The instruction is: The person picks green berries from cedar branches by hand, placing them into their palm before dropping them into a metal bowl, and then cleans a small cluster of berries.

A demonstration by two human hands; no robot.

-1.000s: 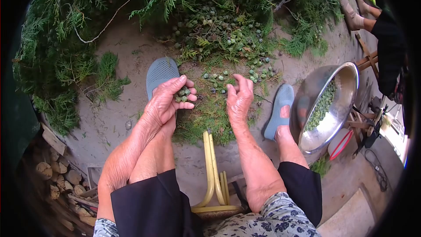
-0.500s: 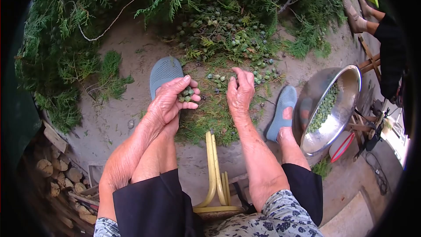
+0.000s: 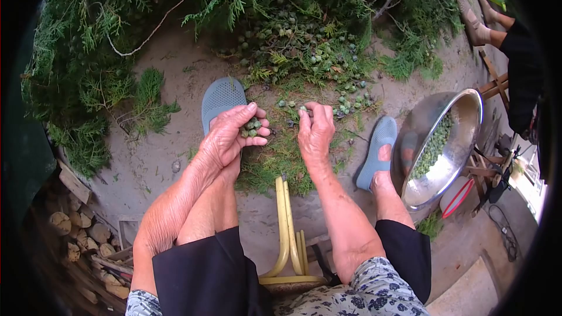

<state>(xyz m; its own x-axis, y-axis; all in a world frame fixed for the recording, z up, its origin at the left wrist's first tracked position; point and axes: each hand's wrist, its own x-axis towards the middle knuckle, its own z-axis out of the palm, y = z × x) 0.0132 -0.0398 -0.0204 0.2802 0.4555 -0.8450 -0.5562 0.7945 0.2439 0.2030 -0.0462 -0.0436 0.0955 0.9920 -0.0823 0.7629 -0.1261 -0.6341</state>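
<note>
Several small green cones point(image 3: 252, 127) rest in the curled fingers of my left hand point(image 3: 225, 130), which is just beside the grey shoe on the left. To its right, my right hand point(image 3: 317, 130) has its thumb and fingertips brought together, with a small greenish cone at the tips. Beyond both hands, more loose cones point(image 3: 351, 102) lie on the ground at the edge of a heap of green sprigs and cones point(image 3: 304, 52). Short green clippings point(image 3: 275, 161) are scattered beneath the hands.
A large metal bowl point(image 3: 448, 164) holding green cones stands tilted at the right. Leafy branches point(image 3: 82, 70) spread across the back and left. A yellow metal frame point(image 3: 284, 222) is between my legs. Split logs point(image 3: 76, 228) lie lower left. Another person's feet point(image 3: 477, 26) show upper right.
My right hand has shifted slightly left, and its thumb and fingers have closed together around a small cone. My left hand has barely moved and still holds its cones.
</note>
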